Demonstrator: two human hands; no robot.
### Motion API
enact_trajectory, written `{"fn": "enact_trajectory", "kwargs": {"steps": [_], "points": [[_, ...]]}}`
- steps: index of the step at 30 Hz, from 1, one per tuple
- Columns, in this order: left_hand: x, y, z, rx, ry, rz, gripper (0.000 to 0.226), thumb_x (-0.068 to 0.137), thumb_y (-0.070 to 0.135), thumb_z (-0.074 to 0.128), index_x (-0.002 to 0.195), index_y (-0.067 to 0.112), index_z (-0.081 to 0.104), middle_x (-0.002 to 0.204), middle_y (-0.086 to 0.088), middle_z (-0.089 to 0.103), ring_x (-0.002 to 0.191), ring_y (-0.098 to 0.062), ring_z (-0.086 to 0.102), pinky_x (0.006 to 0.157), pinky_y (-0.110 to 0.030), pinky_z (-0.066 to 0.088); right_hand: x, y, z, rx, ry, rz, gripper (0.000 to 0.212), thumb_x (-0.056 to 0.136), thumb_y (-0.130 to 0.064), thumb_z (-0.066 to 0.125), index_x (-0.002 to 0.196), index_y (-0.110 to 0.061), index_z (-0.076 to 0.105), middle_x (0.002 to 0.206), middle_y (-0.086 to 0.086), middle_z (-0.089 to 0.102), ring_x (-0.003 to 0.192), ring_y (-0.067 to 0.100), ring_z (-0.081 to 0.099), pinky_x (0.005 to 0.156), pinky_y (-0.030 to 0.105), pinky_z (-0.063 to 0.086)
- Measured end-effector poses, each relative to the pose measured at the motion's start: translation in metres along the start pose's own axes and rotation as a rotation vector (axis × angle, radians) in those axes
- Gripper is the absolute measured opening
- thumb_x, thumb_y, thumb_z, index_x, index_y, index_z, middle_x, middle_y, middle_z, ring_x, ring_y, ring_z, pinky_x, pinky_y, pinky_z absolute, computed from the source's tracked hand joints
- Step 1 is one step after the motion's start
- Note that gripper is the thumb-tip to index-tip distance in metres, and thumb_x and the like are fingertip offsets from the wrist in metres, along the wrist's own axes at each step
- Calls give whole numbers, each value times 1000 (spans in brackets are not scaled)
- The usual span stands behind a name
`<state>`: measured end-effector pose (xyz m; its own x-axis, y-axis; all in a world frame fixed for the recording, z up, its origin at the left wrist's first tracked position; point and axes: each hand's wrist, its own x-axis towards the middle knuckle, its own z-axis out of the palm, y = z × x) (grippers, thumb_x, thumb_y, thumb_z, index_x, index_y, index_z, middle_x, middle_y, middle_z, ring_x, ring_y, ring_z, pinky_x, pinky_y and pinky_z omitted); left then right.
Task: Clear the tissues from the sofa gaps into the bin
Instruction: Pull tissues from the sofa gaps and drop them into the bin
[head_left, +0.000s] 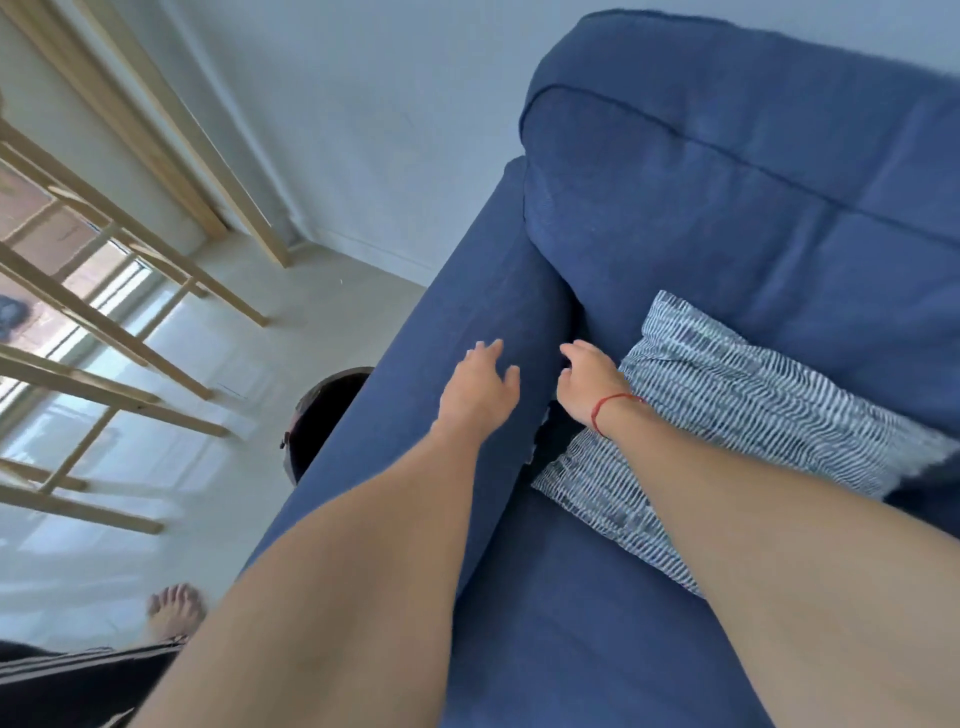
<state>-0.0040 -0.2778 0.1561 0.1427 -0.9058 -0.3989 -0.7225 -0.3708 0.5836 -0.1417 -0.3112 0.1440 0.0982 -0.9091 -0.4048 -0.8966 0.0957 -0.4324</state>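
Observation:
A blue sofa fills the right side of the view. My left hand rests flat on its armrest, fingers spread, holding nothing. My right hand, with a red string at the wrist, hovers at the dark gap between armrest and seat, fingers curled downward and apart. A thin sliver of white shows at the gap's edge; whether it is a tissue is unclear. A dark round bin stands on the floor just left of the armrest, partly hidden behind it.
A striped blue-and-white cushion lies on the seat under my right forearm. Light wooden furniture legs stand on the pale floor at left. My bare foot is at the lower left.

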Motion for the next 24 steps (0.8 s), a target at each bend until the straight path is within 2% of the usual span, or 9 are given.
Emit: {"fn": "enact_trajectory", "kwargs": {"steps": [5, 8, 10, 12, 16, 19, 21, 24], "points": [[-9, 10, 45, -14, -122, -12, 56, 98, 30, 47, 150, 17, 31, 159, -7, 26, 137, -26, 43, 112, -42, 36, 1, 44, -3, 4, -20, 27, 48, 95, -8, 40, 143, -4, 40, 152, 12, 36, 141, 28, 35, 117, 40, 31], [-12, 1, 68, -78, -194, -112, 56, 96, 28, 49, 149, 17, 33, 145, -12, 48, 129, -30, 51, 108, -40, 42, 6, 57, 3, 6, -59, 24, 51, 95, -5, 38, 146, -5, 36, 155, 11, 33, 145, 25, 29, 120, 37, 26], [-12, -8, 82, -124, -244, -177, 56, 96, 27, 49, 149, 17, 34, 140, -12, 53, 125, -29, 55, 107, -39, 43, 11, 61, 11, -3, -84, 7, 49, 95, -2, 39, 143, -2, 40, 151, 12, 39, 141, 26, 35, 119, 34, 28], [-6, -18, 97, -149, -292, -231, 56, 97, 27, 48, 149, 17, 33, 145, -10, 47, 130, -26, 50, 110, -38, 40, 17, 64, 23, -25, -111, -19, 45, 94, 0, 40, 139, 0, 45, 146, 13, 45, 137, 28, 42, 116, 34, 31], [15, -39, 131, -182, -370, -295, 54, 97, 24, 44, 150, 18, 33, 148, -7, 43, 133, -26, 44, 110, -33, 37, 40, 74, 56, -88, -192, -67, 48, 92, 3, 39, 139, -5, 45, 146, 9, 43, 133, 29, 45, 113, 39, 37], [31, -54, 158, -250, -394, -341, 55, 96, 24, 44, 149, 21, 34, 149, 0, 41, 138, -23, 39, 115, -31, 29, 62, 84, 83, -235, -241, -153, 42, 86, 2, 43, 124, -8, 57, 132, 11, 53, 118, 36, 55, 101, 40, 45], [41, -63, 174, -281, -397, -357, 59, 98, 25, 43, 153, 24, 24, 156, 1, 30, 144, -21, 29, 120, -33, 20, 75, 89, 99, -392, -277, -210, 38, 86, -4, 47, 122, -12, 58, 128, 10, 56, 118, 34, 56, 101, 40, 40], [58, -74, 193, -290, -391, -367, 56, 102, 17, 34, 155, 24, 16, 161, 1, 20, 148, -19, 19, 121, -29, 13, 92, 95, 117, -565, -371, -234, 43, 88, -10, 50, 130, -18, 54, 134, 6, 53, 127, 27, 49, 108, 41, 30]]}}
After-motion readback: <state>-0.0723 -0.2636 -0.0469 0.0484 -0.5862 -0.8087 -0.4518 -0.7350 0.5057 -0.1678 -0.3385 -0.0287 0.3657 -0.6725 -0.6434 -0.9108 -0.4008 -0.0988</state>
